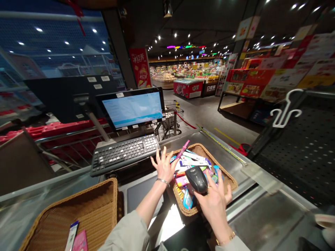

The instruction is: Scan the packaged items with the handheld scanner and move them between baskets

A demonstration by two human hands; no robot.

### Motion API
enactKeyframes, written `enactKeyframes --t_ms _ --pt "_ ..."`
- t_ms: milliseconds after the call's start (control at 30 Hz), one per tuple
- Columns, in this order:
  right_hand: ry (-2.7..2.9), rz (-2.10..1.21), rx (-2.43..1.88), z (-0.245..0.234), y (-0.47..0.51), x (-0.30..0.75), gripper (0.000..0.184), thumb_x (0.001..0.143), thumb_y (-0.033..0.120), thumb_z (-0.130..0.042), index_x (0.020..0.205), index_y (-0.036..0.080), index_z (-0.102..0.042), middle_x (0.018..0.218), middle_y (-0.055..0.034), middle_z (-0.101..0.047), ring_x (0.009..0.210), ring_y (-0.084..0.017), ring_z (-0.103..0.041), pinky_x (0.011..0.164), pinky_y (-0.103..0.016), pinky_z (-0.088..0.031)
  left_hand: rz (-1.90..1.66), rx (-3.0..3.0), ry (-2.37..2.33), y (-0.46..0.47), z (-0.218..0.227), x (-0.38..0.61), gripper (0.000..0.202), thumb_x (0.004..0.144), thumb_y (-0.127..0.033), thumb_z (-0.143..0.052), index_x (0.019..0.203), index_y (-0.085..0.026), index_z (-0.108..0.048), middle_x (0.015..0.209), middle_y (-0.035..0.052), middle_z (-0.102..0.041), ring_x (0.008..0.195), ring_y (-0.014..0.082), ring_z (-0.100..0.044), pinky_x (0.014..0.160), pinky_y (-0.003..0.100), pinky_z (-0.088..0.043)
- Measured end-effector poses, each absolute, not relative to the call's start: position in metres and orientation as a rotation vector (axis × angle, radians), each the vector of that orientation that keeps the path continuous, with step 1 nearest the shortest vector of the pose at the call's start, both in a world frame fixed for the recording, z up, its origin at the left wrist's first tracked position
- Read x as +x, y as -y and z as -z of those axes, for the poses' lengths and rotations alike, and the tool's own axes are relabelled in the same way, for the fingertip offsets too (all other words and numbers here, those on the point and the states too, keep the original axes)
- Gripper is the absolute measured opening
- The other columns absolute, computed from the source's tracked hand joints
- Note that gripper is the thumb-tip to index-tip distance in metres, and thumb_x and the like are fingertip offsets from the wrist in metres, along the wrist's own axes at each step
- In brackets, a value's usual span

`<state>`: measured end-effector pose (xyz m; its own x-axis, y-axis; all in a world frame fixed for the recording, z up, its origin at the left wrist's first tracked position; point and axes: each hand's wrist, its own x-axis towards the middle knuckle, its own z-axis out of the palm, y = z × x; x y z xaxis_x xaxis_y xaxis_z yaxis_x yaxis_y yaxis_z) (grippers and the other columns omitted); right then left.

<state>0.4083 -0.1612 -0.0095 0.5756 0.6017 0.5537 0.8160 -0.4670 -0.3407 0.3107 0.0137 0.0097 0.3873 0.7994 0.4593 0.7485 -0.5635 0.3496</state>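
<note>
Left hand: spread above the left edge of the filled basket, fingers fanned toward the keyboard; whether anything is pinched by the thumb cannot be told [the left hand (164,170); the keyboard (125,153)].
Right hand (215,199): held over the near right part of the same basket, fingers parted, thumb set close against the scanner; whether the scanner is gripped cannot be told.
Scanner (196,179): black, seen above the small packs, between the two hands.
Filled basket (231,182): wicker, placed on the metal counter (272,218), heaped with small packs (194,158) in mixed colours.
Pink stick (183,149): slanted across the far left rim, just beyond the left thumb.
Second basket (101,204): wicker, set at lower left, with a white-and-blue pack (71,237) and a pink pack (80,240) laid inside.
Screen (133,108): lit, mounted behind the keyboard.
</note>
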Motion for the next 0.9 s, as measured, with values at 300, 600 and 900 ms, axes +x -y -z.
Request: enactKeyframes --t_ms 300,600,900 --pt "1.227 0.411 -2.137 0.005 0.148 0.382 0.025 0.081 0.045 -0.058 0.077 0.025 -0.073 0.129 -0.0061 -0.064 0.140 -0.036 -0.029 0.109 -0.059 -0.013 -0.963 2.495 -1.568 -0.013 -0.015 0.263 0.039 0.090 -0.049 -0.051 0.126 -0.034 -0.062 0.153 0.0034 -0.042 0.147 0.0352 -0.019 0.112 0.072 -0.012" --pt "1.370 0.413 -2.021 0.004 0.141 0.352 0.023 0.081 0.042 -0.058 0.081 0.023 -0.072 0.127 -0.0065 -0.065 0.141 -0.036 -0.028 0.109 -0.061 -0.015 -1.006 2.442 -1.669 0.000 -0.020 0.215 0.042 0.089 -0.050 -0.053 0.128 -0.035 -0.060 0.154 0.0029 -0.040 0.148 0.0344 -0.018 0.114 0.070 -0.009" --pt "1.521 0.357 -1.900 0.002 0.127 0.309 0.019 0.078 0.037 -0.058 0.078 0.024 -0.071 0.131 -0.0047 -0.063 0.141 -0.036 -0.028 0.110 -0.060 -0.015 -0.990 2.385 -1.877 0.010 -0.015 0.135 0.042 0.090 -0.050 -0.051 0.129 -0.033 -0.059 0.155 0.0042 -0.039 0.148 0.0348 -0.017 0.113 0.070 -0.012"
